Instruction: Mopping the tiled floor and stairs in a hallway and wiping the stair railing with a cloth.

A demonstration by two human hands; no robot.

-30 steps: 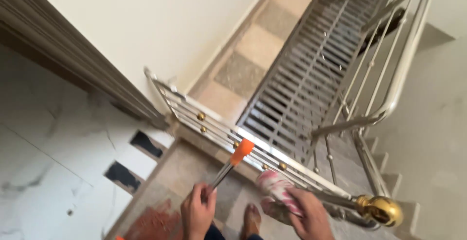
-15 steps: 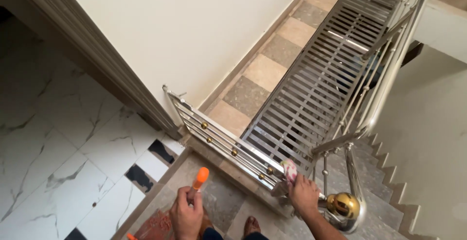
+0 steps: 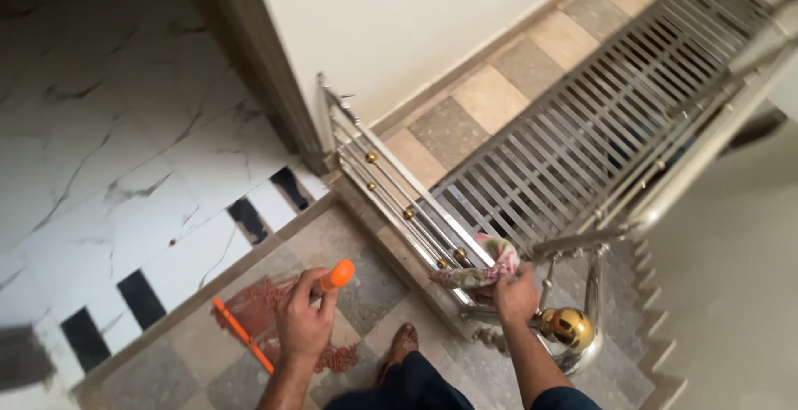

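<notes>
Orange-tipped stick [image 3: 336, 278] mostly behind hands

Stair landing, viewed from above. White marble floor [image 3: 108, 169] with black inset tiles at left; grey and beige stone tiles on the landing. Cream wall [image 3: 432, 19] meets a brown door frame [image 3: 266, 61]. Steel railing [image 3: 416, 210] with brass beads ends at a brass ball [image 3: 568, 327]. Steps descend at right

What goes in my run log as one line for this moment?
left hand: holds orange-tipped handle | right hand: presses patterned cloth on steel railing
</notes>
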